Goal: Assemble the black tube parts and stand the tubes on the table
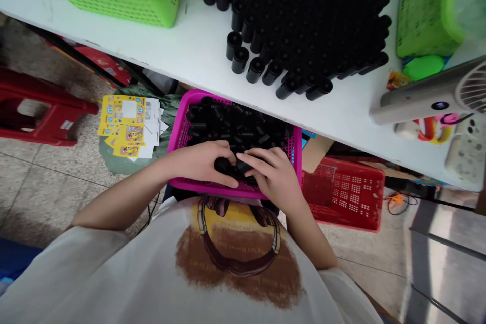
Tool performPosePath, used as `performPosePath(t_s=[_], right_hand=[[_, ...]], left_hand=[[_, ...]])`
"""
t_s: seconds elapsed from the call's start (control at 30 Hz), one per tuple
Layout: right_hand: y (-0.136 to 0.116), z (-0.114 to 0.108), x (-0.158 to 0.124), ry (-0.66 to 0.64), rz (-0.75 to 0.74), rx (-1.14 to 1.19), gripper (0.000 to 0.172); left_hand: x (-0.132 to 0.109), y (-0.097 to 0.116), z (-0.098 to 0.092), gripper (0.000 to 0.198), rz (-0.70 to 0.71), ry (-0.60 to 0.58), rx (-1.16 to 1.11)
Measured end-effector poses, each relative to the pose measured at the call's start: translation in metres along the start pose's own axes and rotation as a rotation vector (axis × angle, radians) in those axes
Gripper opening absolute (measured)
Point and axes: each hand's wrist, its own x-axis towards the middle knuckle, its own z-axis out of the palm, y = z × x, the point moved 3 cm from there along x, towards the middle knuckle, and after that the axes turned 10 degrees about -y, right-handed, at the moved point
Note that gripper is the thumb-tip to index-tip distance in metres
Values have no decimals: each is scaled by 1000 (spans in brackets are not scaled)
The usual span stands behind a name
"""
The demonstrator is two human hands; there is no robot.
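A magenta basket (178, 134) full of small black plastic parts (228, 126) sits close to my body, below the table edge. Over its near side, my left hand (207, 162) curls its thumb and fingers around a black cylindrical piece (223, 165). My right hand (274, 174) pinches another dark piece (243, 164) just beside it, and its fingers hide part of that piece. The two pieces are close together; whether they touch I cannot tell. On the white table (205, 45) a large group of black cylinders (296, 25) stands mostly upright, some lying tilted at the right.
Green baskets (163, 5) stand at the table's left and right ends. A grey handheld fan (417, 96) lies at right. On the floor are a red crate (353, 192), a red stool (41, 106) and yellow printed cards (129, 116) on a green bag.
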Motion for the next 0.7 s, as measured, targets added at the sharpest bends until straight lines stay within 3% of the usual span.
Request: performPosePath(t_s=[0.13, 0.27, 0.43, 0.5, 0.6, 0.7], right_hand=[[1, -2, 2, -40, 79, 129, 34], [0, -2, 5, -174, -66, 207, 26], [-3, 6, 5, -256, -34, 337, 66], [-9, 10, 5, -244, -64, 326, 64], [-9, 6, 4, -148, -83, 245, 51], [16, -18, 2, 160, 57, 29, 46]], left_hand=[[1, 2, 0, 50, -21, -39, -11], [1, 3, -2, 46, 5, -49, -54], [5, -2, -2, 42, 36, 13, -132], [7, -4, 0, 41, 56, 28, -155], [8, -7, 1, 41, 109, 80, -223], [4, -8, -2, 46, 130, 211, -294]])
